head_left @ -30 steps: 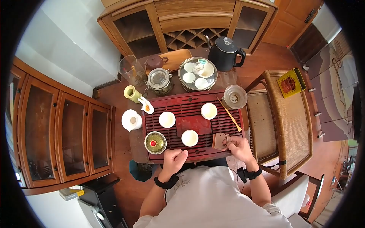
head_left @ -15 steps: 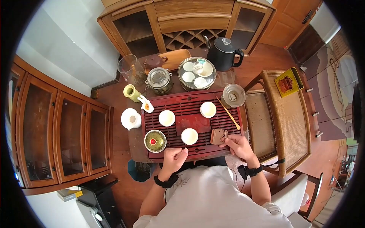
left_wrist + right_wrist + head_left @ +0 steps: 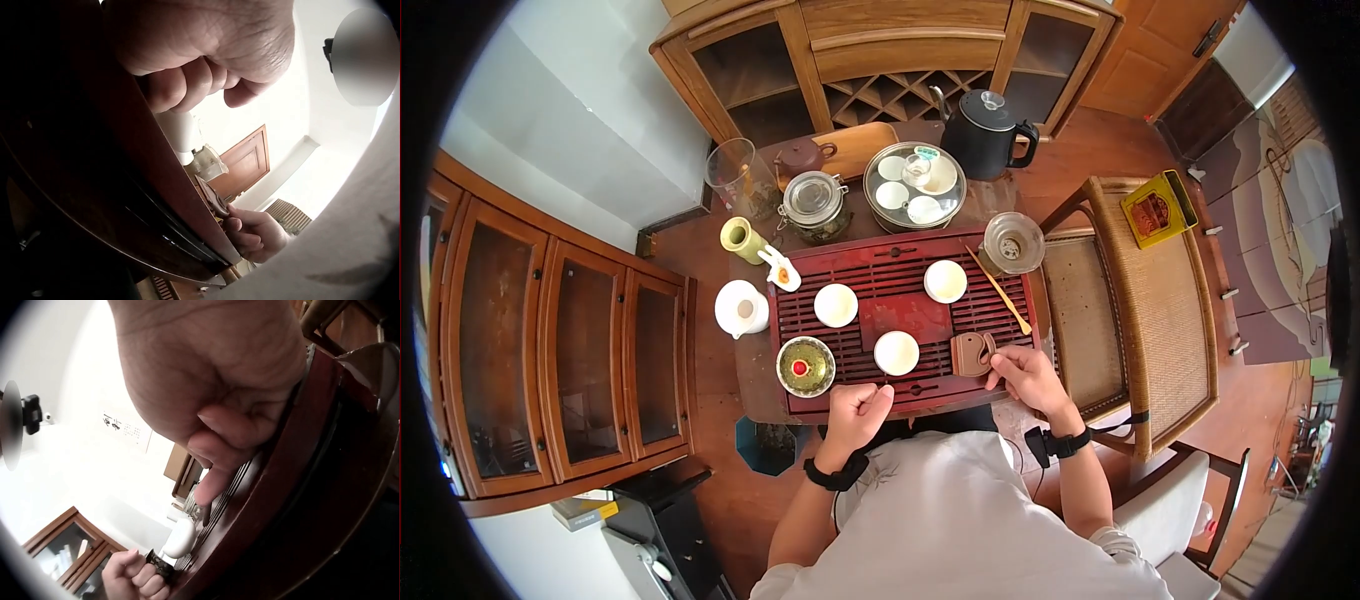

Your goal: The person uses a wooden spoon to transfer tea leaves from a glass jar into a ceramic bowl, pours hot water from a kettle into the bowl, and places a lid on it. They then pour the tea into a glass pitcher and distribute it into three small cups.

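On the right part of the red slatted tea tray (image 3: 905, 315) sits a small brown squarish piece (image 3: 971, 354) with a curved loop on its right side. My right hand (image 3: 1028, 378) pinches its right edge between thumb and finger; the other fingers are curled in. At the tray's front edge my left hand (image 3: 860, 412) rests in a fist, with nothing seen in it. Just above that fist is a white cup (image 3: 897, 353) with pale liquid. A lidded bowl (image 3: 805, 367) with a red knob and greenish contents is at the front left corner.
Two more white cups, a left one (image 3: 836, 305) and a right one (image 3: 945, 282), are on the tray. A wooden tea pick (image 3: 1004, 296) lies at its right. Behind are a glass jar (image 3: 815, 203), a round cup tray (image 3: 914, 188) and a black kettle (image 3: 988, 135). A white pitcher (image 3: 741, 308) stands left.
The brown piece has shifted slightly left and turned a little on the tray. My right fingers have slid from over its loop to its right edge. My left fist has hardly moved.
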The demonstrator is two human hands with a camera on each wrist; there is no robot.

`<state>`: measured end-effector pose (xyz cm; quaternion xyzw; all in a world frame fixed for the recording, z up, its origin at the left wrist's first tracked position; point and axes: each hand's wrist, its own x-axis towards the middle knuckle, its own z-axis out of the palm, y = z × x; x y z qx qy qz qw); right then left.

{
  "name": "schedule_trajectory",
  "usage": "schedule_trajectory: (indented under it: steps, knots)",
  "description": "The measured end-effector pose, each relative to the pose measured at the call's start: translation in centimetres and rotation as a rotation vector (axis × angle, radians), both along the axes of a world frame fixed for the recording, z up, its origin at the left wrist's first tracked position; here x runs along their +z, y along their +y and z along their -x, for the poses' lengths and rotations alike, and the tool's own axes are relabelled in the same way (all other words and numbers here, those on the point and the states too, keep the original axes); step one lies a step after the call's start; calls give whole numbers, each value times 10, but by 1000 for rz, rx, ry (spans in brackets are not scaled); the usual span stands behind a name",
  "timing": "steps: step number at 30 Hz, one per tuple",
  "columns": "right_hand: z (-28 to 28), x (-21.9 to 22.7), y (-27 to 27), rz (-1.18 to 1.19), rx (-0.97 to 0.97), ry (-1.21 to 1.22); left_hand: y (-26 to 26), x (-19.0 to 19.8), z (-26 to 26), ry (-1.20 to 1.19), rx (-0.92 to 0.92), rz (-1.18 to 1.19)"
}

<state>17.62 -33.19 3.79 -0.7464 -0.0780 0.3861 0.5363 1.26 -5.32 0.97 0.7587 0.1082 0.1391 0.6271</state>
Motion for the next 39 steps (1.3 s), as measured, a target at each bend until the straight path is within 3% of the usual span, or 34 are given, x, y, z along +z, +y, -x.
schedule_trajectory:
  steps: [39]
  knots:
    - [-2,-1,7,116,-118,-73,0,0,0,-5,8,3]
